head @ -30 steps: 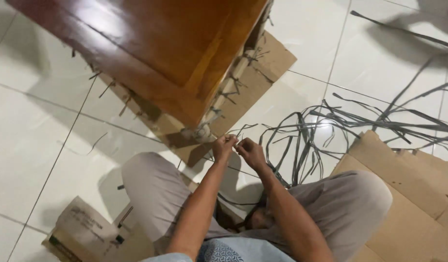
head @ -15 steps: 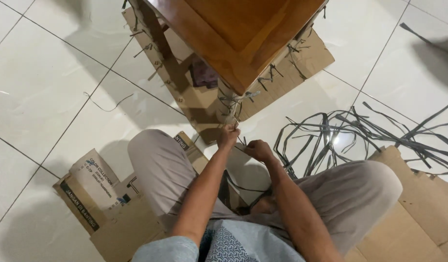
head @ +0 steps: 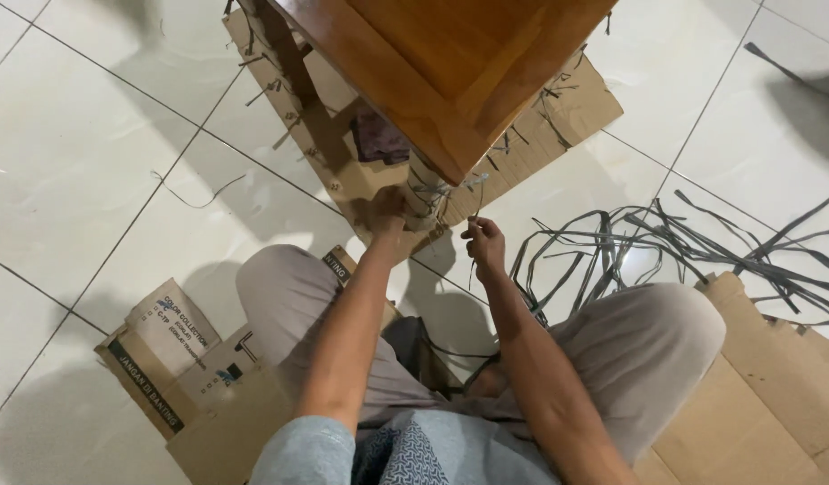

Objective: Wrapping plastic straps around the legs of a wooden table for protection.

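I sit cross-legged on the floor before a brown wooden table seen from above. Its near leg is wrapped in cardboard and bound with grey straps. My left hand rests against the left side of that wrapped leg, fingers curled on it. My right hand is just right of the leg, pinching a thin grey strap that hangs down from the fingers.
A tangle of loose grey straps lies on the white tiles to the right. Flat cardboard lies under the table, a printed cardboard piece by my left knee, more cardboard at right.
Both hands have risen toward the table leg: the left moved from in front of the leg to its left side, and the right lifted with the strap. The view has shifted.
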